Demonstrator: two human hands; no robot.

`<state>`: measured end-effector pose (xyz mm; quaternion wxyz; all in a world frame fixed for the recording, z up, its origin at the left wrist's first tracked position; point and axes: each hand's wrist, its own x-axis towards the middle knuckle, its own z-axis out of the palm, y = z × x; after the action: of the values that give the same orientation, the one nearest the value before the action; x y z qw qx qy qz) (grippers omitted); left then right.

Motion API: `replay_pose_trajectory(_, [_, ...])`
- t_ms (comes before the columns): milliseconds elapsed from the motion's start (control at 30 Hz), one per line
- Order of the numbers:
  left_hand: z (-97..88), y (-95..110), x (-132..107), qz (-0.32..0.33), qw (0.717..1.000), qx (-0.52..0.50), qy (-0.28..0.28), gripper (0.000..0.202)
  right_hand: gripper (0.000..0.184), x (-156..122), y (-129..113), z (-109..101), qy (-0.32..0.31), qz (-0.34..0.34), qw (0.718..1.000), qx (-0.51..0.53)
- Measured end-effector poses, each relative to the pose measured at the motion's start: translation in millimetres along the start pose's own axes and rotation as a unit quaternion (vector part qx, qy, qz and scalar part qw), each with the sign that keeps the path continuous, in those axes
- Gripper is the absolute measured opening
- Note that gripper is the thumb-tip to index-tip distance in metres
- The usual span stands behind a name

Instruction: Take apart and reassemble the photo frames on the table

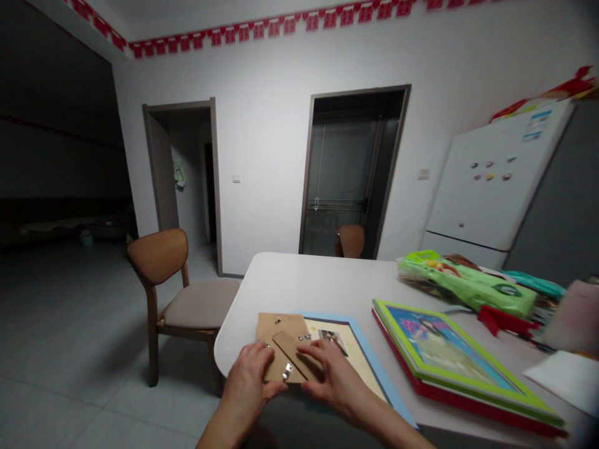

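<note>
A brown picture frame backing board (269,327) with small metal clips and a slanting stand leg (284,343) is at the table's near edge, between my hands. My left hand (248,377) grips its lower left side, fingers on the left edge and thumb near the bottom. On the lower right, my right hand (334,374) has its fingers curved over the board by the stand leg, with the thumb at the bottom edge. Partly under the board and my right forearm lies a light blue picture frame (369,349) with a cream mat and a small photo (334,340).
Right of my hands lies a green picture frame (449,355) on top of a red one (421,380). Beyond them are a green packet (472,287) and assorted items. A wooden chair (187,305) stands left of the white table (322,280); another chair (350,241) stands behind it.
</note>
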<state>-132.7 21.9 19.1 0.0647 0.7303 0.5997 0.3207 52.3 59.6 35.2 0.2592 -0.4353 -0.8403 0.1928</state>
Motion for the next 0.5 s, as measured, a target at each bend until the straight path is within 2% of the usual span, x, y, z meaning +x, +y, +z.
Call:
replay_pose_trajectory(133, [27.4, 42, 9, 0.034, 0.998, -0.033, -0.037, 0.044, 0.049, -29, 36, -36, -0.004, 0.040, 0.999, -0.001])
replay_pose_trajectory(233, [46.8, 61, 15, 0.050, 0.995, -0.035, -0.076, 0.035, 0.047, -43, 60, -50, -0.018, 0.072, 0.997, -0.007])
replay_pose_trajectory(367, [60.2, 67, 19, 0.055, 0.994, -0.004, -0.098, 0.022, 0.049, -46, 80, -52, -0.026, 0.096, 0.995, -0.016])
replay_pose_trajectory(500, [60.3, 66, 21, 0.065, 0.991, 0.016, -0.116, 0.010, 0.048, -46, 84, -48, -0.016, 0.089, 0.996, -0.026])
